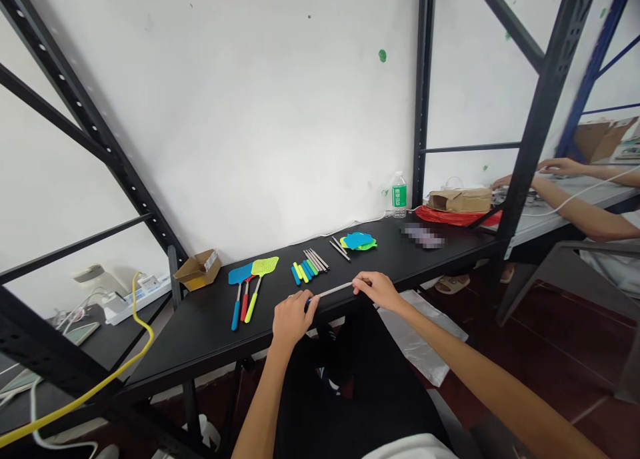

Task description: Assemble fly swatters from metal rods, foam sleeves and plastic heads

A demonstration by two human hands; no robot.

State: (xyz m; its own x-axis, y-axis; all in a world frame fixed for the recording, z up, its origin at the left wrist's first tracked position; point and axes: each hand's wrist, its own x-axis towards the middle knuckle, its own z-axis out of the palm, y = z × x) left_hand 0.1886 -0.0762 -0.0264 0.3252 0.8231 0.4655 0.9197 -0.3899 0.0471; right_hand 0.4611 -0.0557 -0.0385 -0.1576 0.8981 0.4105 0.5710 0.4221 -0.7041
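Observation:
A thin silvery metal rod (pixel 335 289) spans the gap between my hands over the table's front edge. My left hand (pixel 294 317) is closed on its left end, where a little blue shows by the fingertips. The right end sits in the closed fingers of my right hand (pixel 376 288). Just beyond lie several blue, green and yellow handle grips (pixel 305 271) and a row of metal rods (pixel 317 260). Flat fly swatter heads (pixel 359 241) in blue and green are stacked farther right. To the left rest three whole fly swatters, a blue one (pixel 236 315), a red one (pixel 245 305) and a yellow-green one (pixel 251 307).
The black table (pixel 200 332) stands against a white wall, framed by dark metal posts (pixel 535 112). An open cardboard box (pixel 199 272) is at its left, a water bottle (pixel 399 195) at the back. Another person's arms (pixel 575 199) show at right. A yellow cable (pixel 143 342) hangs left.

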